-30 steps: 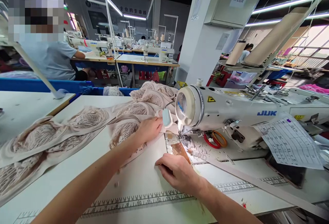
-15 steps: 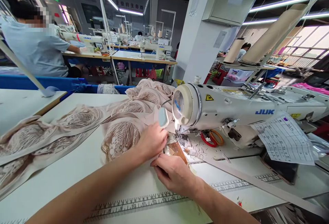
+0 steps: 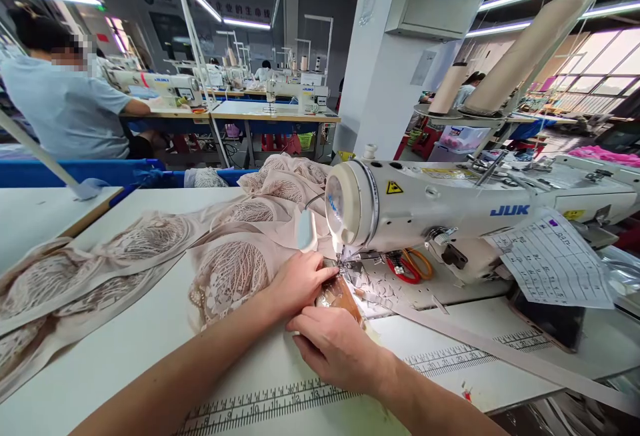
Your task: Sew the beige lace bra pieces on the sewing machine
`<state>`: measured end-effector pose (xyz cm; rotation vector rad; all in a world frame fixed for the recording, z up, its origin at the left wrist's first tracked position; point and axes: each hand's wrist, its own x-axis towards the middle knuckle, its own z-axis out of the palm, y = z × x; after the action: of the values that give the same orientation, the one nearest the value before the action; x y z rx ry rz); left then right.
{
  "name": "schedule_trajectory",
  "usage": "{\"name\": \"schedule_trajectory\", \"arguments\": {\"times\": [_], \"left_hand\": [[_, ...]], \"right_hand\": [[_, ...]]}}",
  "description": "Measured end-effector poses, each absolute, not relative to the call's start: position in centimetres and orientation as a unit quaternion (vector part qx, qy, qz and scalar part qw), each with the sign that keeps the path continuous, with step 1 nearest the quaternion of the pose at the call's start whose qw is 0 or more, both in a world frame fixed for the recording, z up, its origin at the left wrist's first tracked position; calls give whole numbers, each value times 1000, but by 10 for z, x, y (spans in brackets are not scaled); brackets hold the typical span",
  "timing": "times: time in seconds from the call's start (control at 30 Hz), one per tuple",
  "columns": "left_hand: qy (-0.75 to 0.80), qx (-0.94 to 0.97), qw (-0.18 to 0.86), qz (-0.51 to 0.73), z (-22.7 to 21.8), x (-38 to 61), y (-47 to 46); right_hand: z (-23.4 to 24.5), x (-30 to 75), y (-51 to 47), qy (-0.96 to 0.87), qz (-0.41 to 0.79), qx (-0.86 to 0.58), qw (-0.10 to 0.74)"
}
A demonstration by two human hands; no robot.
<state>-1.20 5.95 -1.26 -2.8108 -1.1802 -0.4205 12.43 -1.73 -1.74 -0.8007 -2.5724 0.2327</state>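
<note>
Lace bras (image 3: 145, 236) lie in a heap along the far left of the counter (image 3: 115, 356); their weight could drag, so slack between them and the needle would help. The nearest lace cup (image 3: 233, 276) rests on the counter just left of the left hand (image 3: 299, 281), and its cloth runs behind that hand. The left hand lies palm down, its fingers reaching right, close to the needle; whether they pinch cloth or only press it is hidden. Guiding with flat, light pressure seems best, with the fingertips well off the needle's path.

Just nearer the body, the right hand (image 3: 340, 346) is curled, thumb near forefinger, beside the brown-taped plate (image 3: 346, 299); what it may hold does not show. It would do well to steady the edge without pulling against the feed.

Above the plate stands the needle end of the sewing machine (image 3: 410, 203). Scissors (image 3: 410, 267) lie under its arm among scraps, best kept off the sewing path. The pale strip (image 3: 480, 349) trailing right should run untwisted.
</note>
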Motion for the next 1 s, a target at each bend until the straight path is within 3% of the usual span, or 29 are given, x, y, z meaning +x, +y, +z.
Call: {"name": "schedule_trajectory", "arguments": {"times": [0.7,0.77,0.87,1.0], "left_hand": [[-395,-900,-23,-181,-14,-15,55],[-394,-880,-99,-245,-15,-16,54],[-413,-768,-321,-369,-12,-18,55],[-433,-562,-585,-394,-5,-25,60]], "right_hand": [[-16,126,-16,-927,98,-291,213],[-15,126,-17,-927,99,-289,216],[-14,126,-18,-926,92,-296,217],[-13,126,-19,-923,87,-306,217]]}}
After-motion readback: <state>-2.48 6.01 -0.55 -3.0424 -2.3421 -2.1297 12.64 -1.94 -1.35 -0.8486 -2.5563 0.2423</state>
